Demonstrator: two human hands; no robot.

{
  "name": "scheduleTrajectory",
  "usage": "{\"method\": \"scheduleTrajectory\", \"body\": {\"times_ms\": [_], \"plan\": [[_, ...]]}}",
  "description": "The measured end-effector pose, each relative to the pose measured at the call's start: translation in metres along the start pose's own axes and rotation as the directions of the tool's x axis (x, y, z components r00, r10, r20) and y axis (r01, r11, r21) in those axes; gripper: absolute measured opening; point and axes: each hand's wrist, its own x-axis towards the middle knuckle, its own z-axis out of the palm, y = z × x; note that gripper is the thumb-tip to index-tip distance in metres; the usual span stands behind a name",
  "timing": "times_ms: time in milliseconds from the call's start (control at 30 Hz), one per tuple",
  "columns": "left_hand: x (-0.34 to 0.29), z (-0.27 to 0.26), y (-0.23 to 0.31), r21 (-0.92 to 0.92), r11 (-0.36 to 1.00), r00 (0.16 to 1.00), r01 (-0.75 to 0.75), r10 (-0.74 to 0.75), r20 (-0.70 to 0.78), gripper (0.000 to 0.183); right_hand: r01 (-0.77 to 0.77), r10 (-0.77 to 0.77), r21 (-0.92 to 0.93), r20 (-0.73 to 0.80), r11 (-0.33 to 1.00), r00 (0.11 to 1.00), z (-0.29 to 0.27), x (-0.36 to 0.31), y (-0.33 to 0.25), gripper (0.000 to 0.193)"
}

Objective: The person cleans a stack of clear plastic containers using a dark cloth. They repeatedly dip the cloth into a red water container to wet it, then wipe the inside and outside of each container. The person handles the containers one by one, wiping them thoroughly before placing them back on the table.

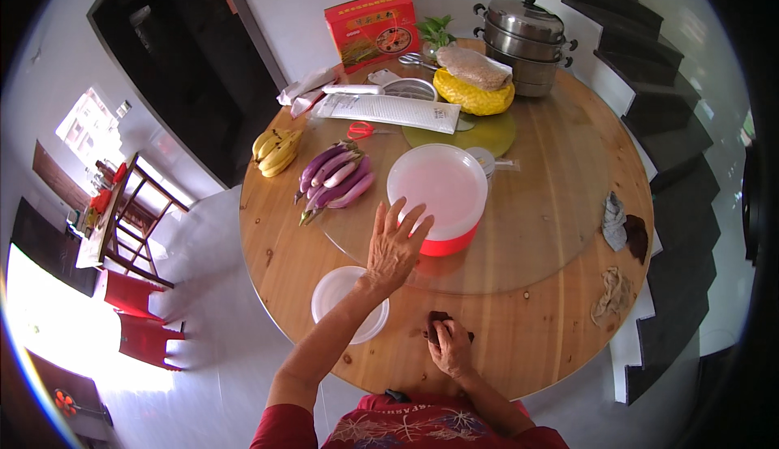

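My left hand reaches forward with its fingers spread. Its fingertips lie over the near left rim of a whitish, translucent round lid, which covers a red round container; I cannot tell how firmly they touch. Near the table's front edge, my right hand grips a crumpled dark brown cloth against the wood. A second round white lid or shallow dish lies partly under my left forearm. Left of the container rests a pile of purple eggplants.
On the round wooden table are bananas, red-handled scissors, a flat white package, a yellow bag, a red box and a steel steamer pot. Crumpled cloths lie at the right edge. Dark stairs rise beyond.
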Motion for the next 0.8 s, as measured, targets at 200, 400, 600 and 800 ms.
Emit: {"method": "scheduleTrajectory", "body": {"times_ms": [200,400,600,800], "plan": [[0.019,-0.002,-0.011,-0.128,0.988,0.994,-0.087,0.077,-0.082,0.023,0.006,-0.006,-0.007,-0.013,1.000,1.000,-0.001,0.000,0.000,0.043],[0.029,-0.012,-0.015,-0.308,0.951,1.000,-0.027,0.025,-0.011,0.024,-0.008,0.008,0.003,-0.029,1.000,1.000,0.004,-0.003,0.003,0.044],[0.037,-0.015,-0.020,-0.371,0.926,0.997,-0.072,0.074,-0.010,0.016,-0.021,0.020,-0.014,-0.005,1.000,1.000,-0.003,0.001,0.000,0.044],[0.046,-0.030,-0.022,-0.442,0.897,0.995,-0.013,0.056,0.084,0.014,-0.001,0.001,-0.008,-0.040,1.000,0.999,-0.002,0.001,-0.002,0.040]]}}
